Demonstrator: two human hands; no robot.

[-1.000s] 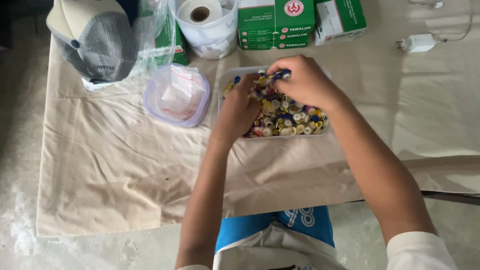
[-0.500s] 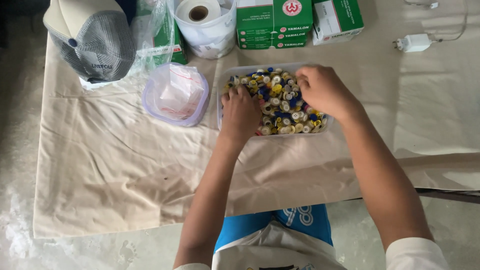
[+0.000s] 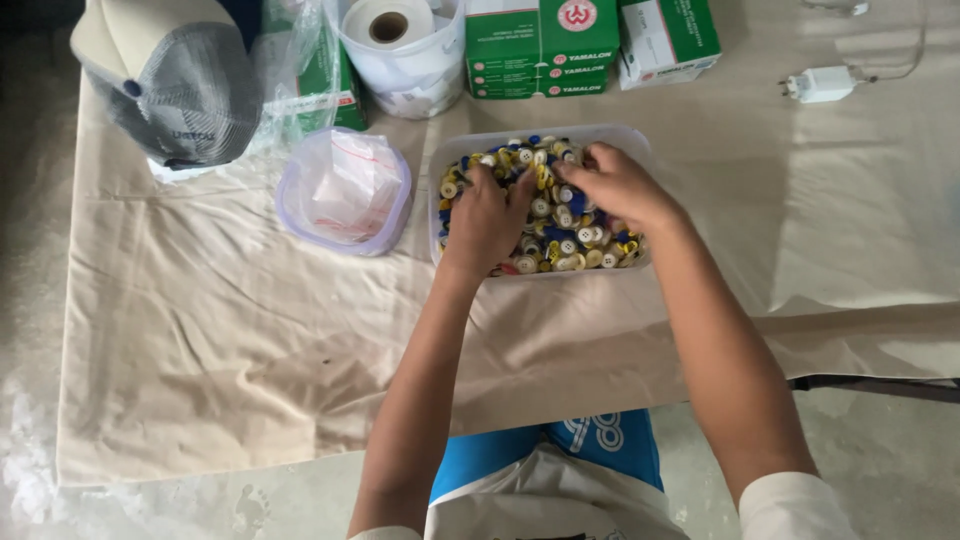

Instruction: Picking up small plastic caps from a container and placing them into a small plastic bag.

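Both hands are sunk into a heap of small round buttons [image 3: 560, 235], mostly cream, yellow and blue plastic. The left hand [image 3: 487, 220] lies palm down on the near left part of the heap, its fingers [image 3: 478, 180] curled loosely into the buttons; whether they pinch any one button cannot be told from here. The right hand [image 3: 618, 185] reaches in from the right, its fingers [image 3: 575, 172] drawn together and pointing left toward the middle of the heap, perhaps closing on a button, though the grip itself is hidden.

The buttons fill a clear rectangular plastic tub [image 3: 640, 140], piled close to its rim. It stands on a cream cloth-covered surface [image 3: 250, 380], near the front edge where the person sits.

Just to the left of the tub sits a round clear container with a lilac rim [image 3: 342, 190], holding a small plastic bag. Farther back are a grey and beige mesh cap [image 3: 170, 85], a roll of white tissue in a clear pot [image 3: 392, 40], green and white cardboard boxes [image 3: 545, 45] and a white plug adapter [image 3: 822, 84].

The likeliest mishap, as I judge it, is spilling: with the heap so high, a raking hand could push buttons over the rim onto the cloth and floor. A heavy press on the near wall might also tip the light tub toward the person.
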